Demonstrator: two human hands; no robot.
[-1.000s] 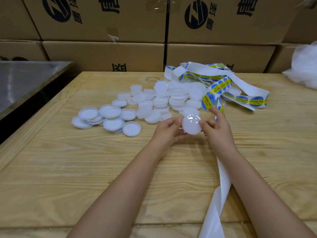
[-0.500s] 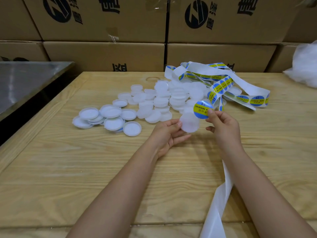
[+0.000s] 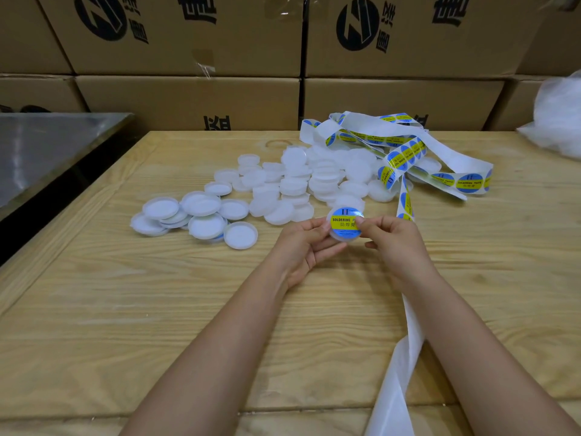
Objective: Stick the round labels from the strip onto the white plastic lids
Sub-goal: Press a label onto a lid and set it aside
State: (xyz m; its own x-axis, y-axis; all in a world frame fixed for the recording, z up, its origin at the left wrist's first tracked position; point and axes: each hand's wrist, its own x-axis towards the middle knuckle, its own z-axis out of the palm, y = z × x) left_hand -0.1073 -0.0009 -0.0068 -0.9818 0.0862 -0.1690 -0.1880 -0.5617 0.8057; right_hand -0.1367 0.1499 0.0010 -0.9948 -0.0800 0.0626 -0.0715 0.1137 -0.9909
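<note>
My left hand [image 3: 303,243] holds a white plastic lid [image 3: 345,238] by its left edge, just above the wooden table [image 3: 157,309]. A round blue and yellow label [image 3: 342,222] lies on the lid's face. My right hand [image 3: 393,240] pinches the lid's right edge, its thumb pressing on the label. The label strip [image 3: 405,158] lies coiled behind my hands with several labels on it. Its bare white backing [image 3: 405,350] runs under my right forearm and off the table's front edge. A pile of white lids [image 3: 283,187] spreads across the table's middle.
Stacked cardboard boxes [image 3: 188,99] wall off the back of the table. A steel surface [image 3: 47,146] stands to the left across a dark gap. A white plastic bag [image 3: 559,121] sits at the far right edge.
My right hand peeled a label off the strip, brought it down and left, and set it on the lid held in my left hand. Its thumb now presses the label.
</note>
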